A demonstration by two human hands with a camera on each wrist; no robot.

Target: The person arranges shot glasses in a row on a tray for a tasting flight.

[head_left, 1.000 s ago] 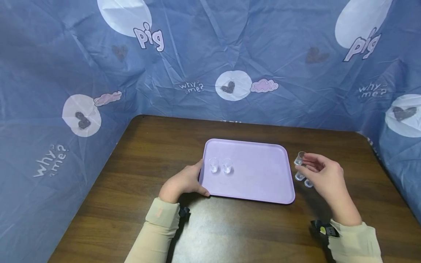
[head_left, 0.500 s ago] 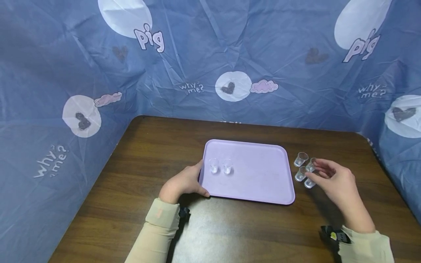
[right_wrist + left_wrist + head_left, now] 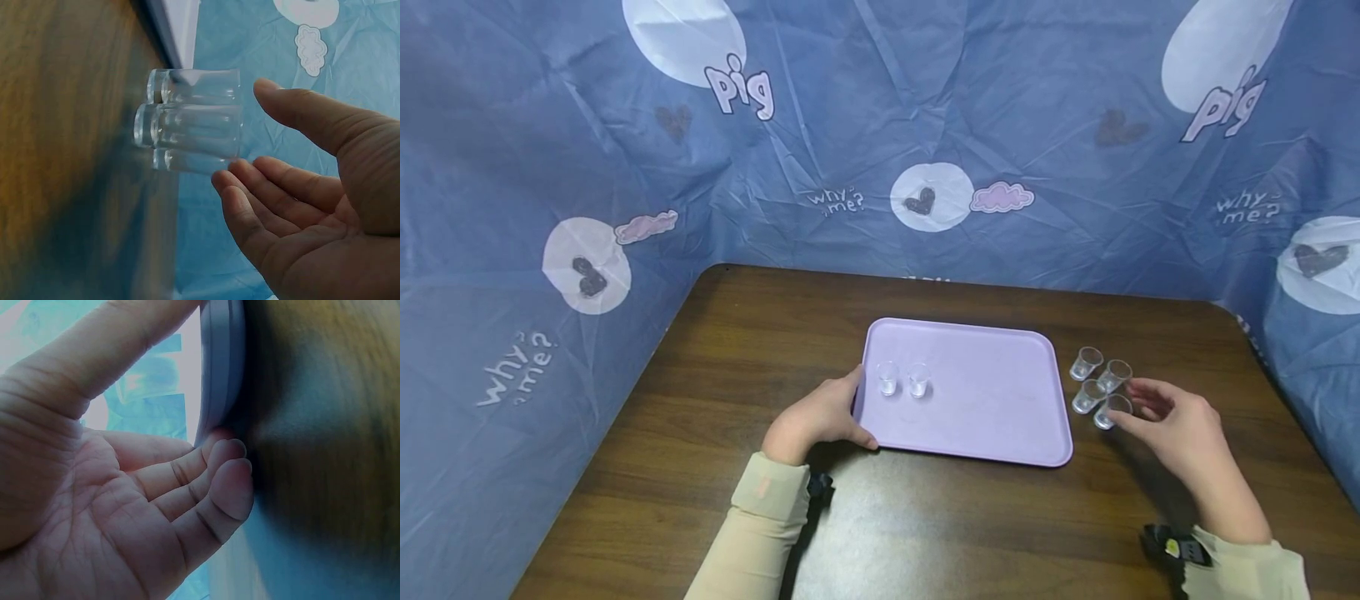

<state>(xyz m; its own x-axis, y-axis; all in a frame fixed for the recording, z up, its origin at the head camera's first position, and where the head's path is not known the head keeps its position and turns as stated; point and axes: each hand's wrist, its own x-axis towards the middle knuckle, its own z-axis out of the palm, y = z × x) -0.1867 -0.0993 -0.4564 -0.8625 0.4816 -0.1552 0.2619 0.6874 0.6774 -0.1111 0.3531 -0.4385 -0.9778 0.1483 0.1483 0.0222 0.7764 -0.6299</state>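
Observation:
My left hand (image 3: 820, 417) lies at the left end of the lilac tray (image 3: 970, 400). In the left wrist view, its fairly straight fingers (image 3: 212, 494) and thumb touch the tray's rim (image 3: 222, 369). Two clear shot glasses (image 3: 887, 379) stand upright side by side at the tray's left. Right of the tray, several more shot glasses (image 3: 1086, 364) stand clustered on the table. My right hand (image 3: 1183, 429) is just right of this cluster, thumb near the front glass (image 3: 1108, 412). In the right wrist view, a gap separates its loosely bent fingers (image 3: 287, 194) from the thumb, with nothing held.
The brown wooden table (image 3: 970, 533) carries everything. Behind it and along the sides hangs a blue printed cloth (image 3: 850, 125). The tray's right edge lies close to the clustered glasses.
My right hand has let go of the glass at the cluster's back left and drawn back to the right and nearer. The left hand and tray have stayed put.

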